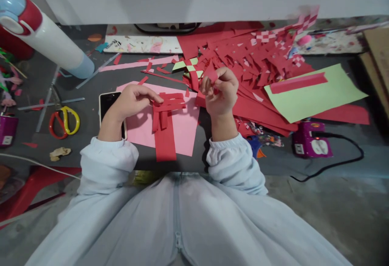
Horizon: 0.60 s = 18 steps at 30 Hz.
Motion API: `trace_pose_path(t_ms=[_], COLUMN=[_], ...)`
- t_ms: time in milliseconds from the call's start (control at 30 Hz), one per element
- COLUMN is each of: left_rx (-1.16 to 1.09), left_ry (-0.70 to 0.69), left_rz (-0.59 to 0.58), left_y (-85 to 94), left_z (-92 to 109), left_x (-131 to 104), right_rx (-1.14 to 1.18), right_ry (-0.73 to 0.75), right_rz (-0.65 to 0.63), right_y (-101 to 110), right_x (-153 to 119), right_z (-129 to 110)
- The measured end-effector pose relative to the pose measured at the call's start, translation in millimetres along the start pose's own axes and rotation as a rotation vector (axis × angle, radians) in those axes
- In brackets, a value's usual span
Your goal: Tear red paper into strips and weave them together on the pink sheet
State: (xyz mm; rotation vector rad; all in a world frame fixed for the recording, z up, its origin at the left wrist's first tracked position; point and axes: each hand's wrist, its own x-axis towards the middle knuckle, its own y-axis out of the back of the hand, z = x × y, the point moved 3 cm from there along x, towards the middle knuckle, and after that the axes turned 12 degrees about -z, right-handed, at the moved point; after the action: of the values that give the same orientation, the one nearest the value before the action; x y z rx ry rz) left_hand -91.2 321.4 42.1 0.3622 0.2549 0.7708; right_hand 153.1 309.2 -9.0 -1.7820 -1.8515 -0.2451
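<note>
My left hand pinches the left end of a bunch of red paper strips that overlap crosswise. Below them a wider red paper band hangs down over a pink paper sheet and past its lower edge. Raised to the right of the strips, my right hand is closed with a small red paper piece at its fingertips. A phone lies partly under my left wrist. Just behind my right hand is a heap of cut red paper.
Scissors with red and yellow handles lie at left, near a white bottle. Right of the heap are a light green sheet and a purple box with a black cable. Paper scraps litter the back.
</note>
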Motion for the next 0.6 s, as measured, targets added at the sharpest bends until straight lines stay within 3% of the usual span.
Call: trace_pose_path(t_ms=[133, 267, 433, 600], left_rx=[0.033, 0.025, 0.068, 0.442], left_ry=[0.122, 0.150, 0.163, 0.183], left_rz=[-0.047, -0.057, 0.076, 0.130], left_y=[-2.9, -5.5, -3.7, 1.2], left_z=[-16, -26, -29, -17], left_x=[2, 6, 7, 3], right_rx=[0.030, 0.041, 0.075, -0.071], right_ry=[-0.031, -0.069, -0.101, -0.182], right_rz=[-0.033, -0.081, -0.119, -0.161], right_y=[-9, -15, -15, -16], right_x=[-2, -3, -4, -7], right_z=[-4, -6, -6, -5])
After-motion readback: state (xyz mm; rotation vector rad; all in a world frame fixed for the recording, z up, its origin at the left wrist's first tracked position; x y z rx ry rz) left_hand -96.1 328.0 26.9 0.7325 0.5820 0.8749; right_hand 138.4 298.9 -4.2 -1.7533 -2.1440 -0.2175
